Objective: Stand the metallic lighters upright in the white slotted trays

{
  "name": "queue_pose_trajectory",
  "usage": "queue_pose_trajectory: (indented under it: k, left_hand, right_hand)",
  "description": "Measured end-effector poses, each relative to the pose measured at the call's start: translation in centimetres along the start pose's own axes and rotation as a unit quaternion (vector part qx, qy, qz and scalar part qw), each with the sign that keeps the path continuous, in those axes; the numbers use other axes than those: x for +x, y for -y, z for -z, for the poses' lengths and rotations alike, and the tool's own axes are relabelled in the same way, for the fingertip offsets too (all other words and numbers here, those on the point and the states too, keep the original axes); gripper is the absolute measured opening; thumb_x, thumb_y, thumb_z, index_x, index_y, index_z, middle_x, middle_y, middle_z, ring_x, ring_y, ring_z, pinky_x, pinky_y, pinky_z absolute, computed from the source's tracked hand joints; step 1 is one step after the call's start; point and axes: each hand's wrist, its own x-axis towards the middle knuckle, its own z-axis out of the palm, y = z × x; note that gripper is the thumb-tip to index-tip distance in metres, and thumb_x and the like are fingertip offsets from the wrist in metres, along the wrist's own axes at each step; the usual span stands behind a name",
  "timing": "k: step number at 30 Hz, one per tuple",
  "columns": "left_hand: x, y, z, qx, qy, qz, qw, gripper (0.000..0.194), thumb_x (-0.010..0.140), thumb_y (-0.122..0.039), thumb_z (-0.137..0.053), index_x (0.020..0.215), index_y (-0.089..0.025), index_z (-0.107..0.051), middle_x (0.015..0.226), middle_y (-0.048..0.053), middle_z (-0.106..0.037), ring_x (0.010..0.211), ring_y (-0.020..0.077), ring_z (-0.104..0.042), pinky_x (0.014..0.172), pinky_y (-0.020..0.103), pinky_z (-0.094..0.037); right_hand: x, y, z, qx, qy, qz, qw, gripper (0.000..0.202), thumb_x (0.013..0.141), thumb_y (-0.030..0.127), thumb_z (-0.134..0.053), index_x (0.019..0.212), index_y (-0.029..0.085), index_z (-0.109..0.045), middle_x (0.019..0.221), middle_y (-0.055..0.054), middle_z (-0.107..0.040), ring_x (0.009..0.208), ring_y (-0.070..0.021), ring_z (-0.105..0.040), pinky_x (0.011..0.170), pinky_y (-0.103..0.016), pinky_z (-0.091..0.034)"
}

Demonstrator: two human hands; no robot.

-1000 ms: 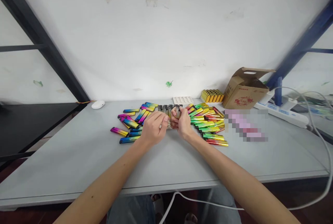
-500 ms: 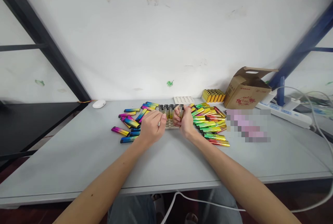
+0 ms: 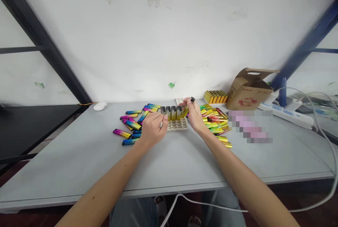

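A pale holed tray (image 3: pixel 173 127) stands on the table in front of me, with several lighters (image 3: pixel 173 113) upright in its back rows, black-topped with yellowish bodies. My right hand (image 3: pixel 194 114) is closed around a lighter (image 3: pixel 192 99) at the tray's right side; its black top sticks out above the fingers. My left hand (image 3: pixel 154 126) is a closed fist by the tray's left edge, and whatever it may hold is hidden. Shiny blue, purple and yellow lighters (image 3: pixel 133 125) lie left of that hand. A pile of gold, green and red ones (image 3: pixel 218 121) lies right of my right hand.
Behind, near the wall, are a second pale tray (image 3: pixel 180 101) and a block of yellow-orange lighters (image 3: pixel 216 96). An open cardboard box (image 3: pixel 245 93) and a white power strip (image 3: pixel 290 114) are at right. A white rounded case (image 3: pixel 100 106) lies at left; a cable (image 3: pixel 211 205) hangs over my lap.
My right hand has moved right and slightly up, away from the tray, uncovering more of its holes; a black lighter top now shows above it. My left hand has barely moved.
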Motion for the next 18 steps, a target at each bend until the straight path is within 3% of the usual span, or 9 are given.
queue_pose_trajectory:
  k: [3,6,12,18]
  left_hand:
    - [0.1,0.2,0.1,0.005,-0.007,0.000,1.000,0.036,0.094,-0.021,-0.041,0.060,-0.020,-0.052,0.056,0.001,-0.054,0.058,0.0153,-0.051,0.062,0.031,-0.040]
    - [0.2,0.4,0.3,0.012,-0.011,0.003,1.000,0.036,0.094,-0.020,-0.042,0.059,-0.020,-0.051,0.055,0.001,-0.053,0.057,0.0148,-0.050,0.060,0.030,-0.039]
    - [0.4,0.6,0.3,0.020,-0.014,-0.010,1.000,0.039,0.094,-0.022,-0.043,0.055,-0.021,-0.041,0.050,-0.002,-0.043,0.051,0.0136,-0.041,0.056,0.029,-0.035]
    - [0.4,0.7,0.3,0.015,0.003,-0.012,1.000,0.039,0.094,-0.023,-0.041,0.056,-0.022,-0.039,0.051,-0.002,-0.042,0.052,0.0137,-0.041,0.056,0.029,-0.035]
  right_hand:
    - [-0.1,0.3,0.7,-0.160,0.004,0.071,0.985,0.041,0.097,0.051,-0.032,0.106,0.021,-0.058,0.103,-0.008,-0.060,0.100,-0.0217,-0.057,0.093,-0.039,-0.043]
    - [0.1,0.5,1.3,-0.238,0.035,0.115,0.964,0.041,0.099,0.046,-0.032,0.112,0.019,-0.059,0.107,-0.010,-0.063,0.104,-0.0238,-0.058,0.094,-0.040,-0.042]
    - [0.4,0.0,1.5,-0.321,0.070,0.119,0.937,0.034,0.095,0.041,-0.043,0.110,0.018,-0.062,0.096,-0.010,-0.067,0.079,-0.0220,-0.060,0.080,-0.037,-0.046]
    - [0.5,-0.1,1.9,-0.341,0.074,0.100,0.932,0.030,0.090,0.038,-0.053,0.112,0.020,-0.062,0.078,-0.004,-0.066,0.068,-0.0198,-0.058,0.073,-0.033,-0.045]
